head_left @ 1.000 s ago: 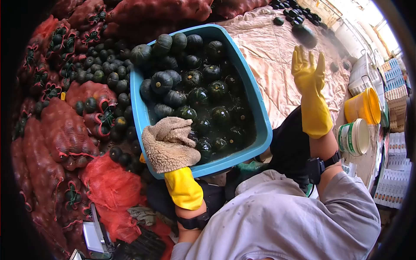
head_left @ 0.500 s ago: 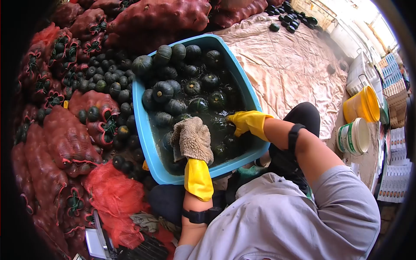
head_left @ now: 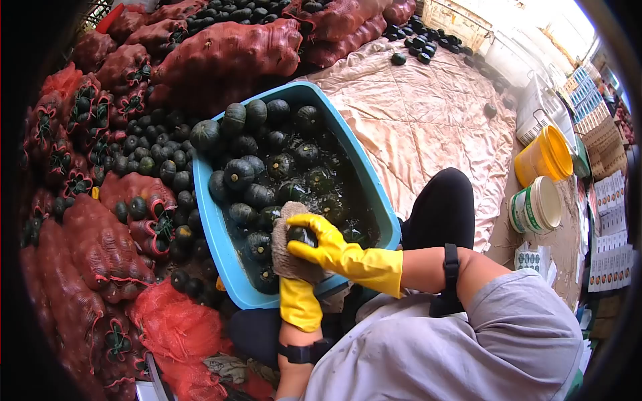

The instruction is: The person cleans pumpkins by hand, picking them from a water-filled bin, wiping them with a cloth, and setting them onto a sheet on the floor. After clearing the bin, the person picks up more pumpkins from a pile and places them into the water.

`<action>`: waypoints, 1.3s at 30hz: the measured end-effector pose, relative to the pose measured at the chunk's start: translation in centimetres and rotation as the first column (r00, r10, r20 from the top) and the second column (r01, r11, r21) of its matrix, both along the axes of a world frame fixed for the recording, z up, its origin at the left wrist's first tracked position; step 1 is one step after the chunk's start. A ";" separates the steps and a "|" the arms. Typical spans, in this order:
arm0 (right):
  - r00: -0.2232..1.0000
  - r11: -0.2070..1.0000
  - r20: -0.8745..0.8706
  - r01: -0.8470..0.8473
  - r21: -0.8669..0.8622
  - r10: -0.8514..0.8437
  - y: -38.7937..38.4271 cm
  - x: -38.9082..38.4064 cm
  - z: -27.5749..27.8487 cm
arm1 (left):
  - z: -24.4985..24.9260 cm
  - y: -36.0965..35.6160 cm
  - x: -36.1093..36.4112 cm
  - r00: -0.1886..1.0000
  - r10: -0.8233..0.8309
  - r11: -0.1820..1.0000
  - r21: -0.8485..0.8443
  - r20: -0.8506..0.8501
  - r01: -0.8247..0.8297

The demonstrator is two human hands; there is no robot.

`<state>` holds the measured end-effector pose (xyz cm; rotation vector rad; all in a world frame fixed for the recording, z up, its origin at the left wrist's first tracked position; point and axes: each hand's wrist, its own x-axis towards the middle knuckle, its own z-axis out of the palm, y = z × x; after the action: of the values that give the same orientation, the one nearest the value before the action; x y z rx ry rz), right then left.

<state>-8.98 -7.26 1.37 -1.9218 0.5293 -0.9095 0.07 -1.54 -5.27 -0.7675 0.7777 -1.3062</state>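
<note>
Dozens of small dark-green squashes (head_left: 257, 164) are crowding the blue tub (head_left: 212, 230) in the head view, some sitting in dark water, others heaping up at its far-left corner. I am watching one wet squash (head_left: 301, 235) being held just above the water at the tub's near edge, about midway along it. The right hand (head_left: 328, 248), in a yellow rubber glove, is curling over it from the right. Its fingers (head_left: 311, 222) are bending round the top with the thumb below, pinching the squash against a shaggy tan cloth (head_left: 289, 262). The left hand (head_left: 298, 297), also gloved in yellow, is reaching up underneath that cloth. Its fingers are hidden, so I cannot tell whether they are closing or lying flat, only that the cloth is cupping the squash's left and lower sides.

I am judging this squash to be hard, dense and heavy for its size. Its ribbed rind is shining wet and is likely slippery against rubber. I am thinking the safest hold is round its widest belt, with fingers settling into the ribs and the cloth side giving the friction.

Outside the tub's left edge, red mesh sacks (head_left: 93, 227) are bulging with more squashes. Beyond its right edge a pale tarp (head_left: 441, 113) is lying spread, with a yellow bucket (head_left: 545, 155) and a white bucket (head_left: 535, 204) standing further right.
</note>
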 end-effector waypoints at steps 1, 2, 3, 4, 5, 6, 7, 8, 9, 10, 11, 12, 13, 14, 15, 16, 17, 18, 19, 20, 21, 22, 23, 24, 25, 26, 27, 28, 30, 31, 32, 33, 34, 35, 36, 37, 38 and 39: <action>0.993 0.990 -0.065 -0.103 -0.094 0.097 1.5 -1.6 2.1 | 0.9 0.2 -1.2 0.989 0.051 0.998 0.036 0.142 -0.056; 0.971 0.971 0.004 -0.237 -0.020 0.238 0.0 -1.6 0.9 | 2.4 0.4 -2.5 0.957 0.090 0.991 0.071 0.276 -0.114; 0.992 0.991 -0.011 -0.123 -0.041 0.123 -1.7 -1.3 0.0 | 4.1 -1.0 -1.5 0.777 -0.129 0.966 0.254 0.616 -0.041; 0.984 0.985 -0.068 0.164 -0.051 -0.167 -3.2 0.1 -0.9 | 6.2 -1.8 -0.9 0.457 -0.370 0.898 0.438 0.809 -0.049; 0.887 0.896 -0.123 0.439 -0.070 -0.444 -3.7 1.2 -1.5 | 8.4 -1.3 -1.3 0.498 -0.367 0.905 0.426 0.786 -0.006; 0.941 0.944 -0.078 0.330 -0.014 -0.330 -3.5 0.9 -1.0 | 10.5 -0.9 -2.0 0.540 -0.365 0.910 0.413 0.758 0.035; 0.995 0.993 -0.037 0.095 -0.076 -0.098 -2.7 0.0 -0.7 | 11.4 -0.6 -2.1 0.583 -0.365 0.913 0.400 0.726 0.074; 0.989 0.988 -0.048 -0.136 0.074 0.139 -2.1 -0.8 1.1 | 5.5 0.0 -0.6 0.095 -0.087 0.968 0.106 0.992 -0.225; 0.928 0.906 -0.024 -0.357 0.226 0.371 -1.4 -1.7 2.4 | 4.3 0.7 -0.5 0.293 -0.133 0.968 0.187 0.947 -0.165; 0.919 0.886 -0.068 -0.351 0.302 0.388 -2.5 -2.1 2.6 | 3.2 1.4 -0.4 0.483 -0.181 0.959 0.262 0.857 -0.106; 0.907 0.866 -0.109 -0.344 0.364 0.406 -4.0 -1.9 2.9 | 6.7 0.0 -0.7 0.419 -0.118 0.966 0.201 0.901 -0.161; 0.913 0.959 -0.309 -0.216 0.181 0.264 -4.3 -1.4 2.6 | 11.8 -0.7 -2.2 0.518 -0.505 0.735 0.659 0.691 -0.162; 0.881 0.995 -0.467 -0.099 -0.026 0.075 -4.2 -0.9 2.2 | 10.6 -1.3 -2.3 0.523 -0.562 0.652 0.732 0.640 -0.196; 0.943 0.988 -0.322 0.042 -0.148 -0.088 -0.4 -0.5 2.0 | 4.1 -1.0 -1.6 0.224 -0.506 0.716 0.550 0.833 -0.429; 0.950 0.994 -0.310 -0.011 -0.106 -0.022 -0.3 -0.7 2.5 | 2.8 -0.2 -0.6 -0.066 -0.471 0.807 0.400 0.879 -0.435; 0.953 0.996 -0.301 -0.067 -0.057 0.047 0.1 -1.4 3.0 | 1.5 0.6 0.3 -0.336 -0.390 0.875 0.231 0.857 -0.425; 0.950 0.992 -0.288 -0.128 -0.015 0.118 0.3 -1.8 4.4 | 1.2 1.0 1.4 -0.326 -0.353 0.914 0.248 0.877 -0.321; 0.939 0.916 -0.250 -0.129 0.380 0.236 -0.1 -2.0 6.2 | 0.9 1.5 2.5 -0.316 -0.321 0.941 0.263 0.893 -0.212; 0.945 0.570 -0.143 -0.053 0.820 0.294 -0.8 -1.8 8.3 | 0.8 1.4 1.5 -0.156 -0.368 0.903 0.313 0.916 -0.293; 0.997 0.514 0.043 -0.066 0.855 0.056 -0.2 -1.0 5.6 | 0.8 1.4 0.4 0.004 -0.385 0.856 0.359 0.923 -0.372; 0.957 0.462 0.211 -0.098 0.881 -0.199 0.3 0.0 2.1 | 10.8 0.7 -1.0 0.555 -0.404 0.835 0.541 0.727 -0.101; 0.929 0.573 0.237 -0.034 0.819 -0.284 0.8 0.4 0.6 | 10.8 0.0 -1.9 0.358 -0.462 0.748 0.573 0.811 -0.334; 0.979 0.732 0.089 0.073 0.678 -0.181 0.0 -0.1 0.3 | 9.0 0.3 -1.5 0.131 -0.506 0.729 0.504 0.853 -0.464; 1.000 0.912 -0.020 0.003 0.410 0.006 -1.2 -1.5 0.2 | 7.1 0.6 -1.1 -0.099 -0.575 0.691 0.417 0.812 -0.591; 0.973 0.985 -0.177 -0.130 0.116 0.149 -2.5 -2.6 1.7 | 5.3 0.9 -0.7 -0.272 -0.651 0.638 0.317 0.708 -0.702; 0.915 0.952 -0.264 -0.290 0.103 0.307 -3.3 -3.2 2.9 | 5.7 1.6 1.0 -0.501 -0.682 0.670 0.181 0.533 -0.720; 0.901 0.964 -0.351 -0.265 0.023 0.256 -2.5 -3.9 3.4 | 6.3 2.5 2.4 -0.676 -0.674 0.720 0.059 0.300 -0.692; 0.875 0.912 -0.322 -0.260 0.318 0.362 -2.3 -3.9 4.4 | 6.8 2.6 2.1 -0.680 -0.673 0.709 -0.008 0.290 -0.705; 0.846 0.601 -0.233 -0.123 0.790 0.480 -3.0 -4.0 8.7 | 7.7 2.8 1.6 -0.686 -0.679 0.675 -0.143 0.263 -0.724; 0.978 0.312 0.027 -0.092 0.946 0.206 -0.7 -3.1 4.2 | 7.9 2.3 1.1 -0.591 -0.677 0.664 0.020 0.438 -0.747; 0.995 0.389 -0.021 -0.017 0.921 0.095 0.5 -2.4 1.8 | 8.1 1.7 0.6 -0.426 -0.674 0.637 0.183 0.604 -0.749; 0.998 0.453 -0.064 0.065 0.889 -0.019 1.2 -2.1 -0.1 | 8.3 1.1 0.0 -0.217 -0.665 0.596 0.332 0.714 -0.731; 0.998 0.440 0.020 -0.042 0.897 0.053 0.5 -2.9 0.3 | 9.5 1.5 -0.5 -0.539 -0.776 0.603 0.135 0.327 -0.786; 0.987 0.417 0.104 -0.147 0.897 0.124 -0.2 -3.6 1.1 | 8.5 1.7 -0.6 -0.616 -0.781 0.613 -0.063 0.104 -0.787; 0.964 0.811 -0.141 -0.105 0.575 0.224 -1.8 -4.1 2.1 | 7.7 2.0 -0.2 -0.669 -0.737 0.670 -0.227 -0.094 -0.707; 0.900 0.983 -0.396 -0.157 0.097 0.183 -2.8 -4.6 3.2 | 7.5 2.5 0.4 -0.709 -0.676 0.735 -0.269 -0.203 -0.623; 0.853 0.967 -0.462 -0.250 0.043 0.241 -2.5 -4.6 5.7 | 7.7 2.9 1.5 -0.736 -0.618 0.782 -0.312 -0.278 -0.539; 0.875 0.968 -0.424 -0.250 0.020 0.234 -2.1 -4.6 5.8 | 7.7 2.6 2.5 -0.789 -0.603 0.797 -0.133 -0.115 -0.589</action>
<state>-13.58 -9.37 7.14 -2.1711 0.5070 -0.3370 2.55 1.04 2.40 -3.3278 2.1003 0.6046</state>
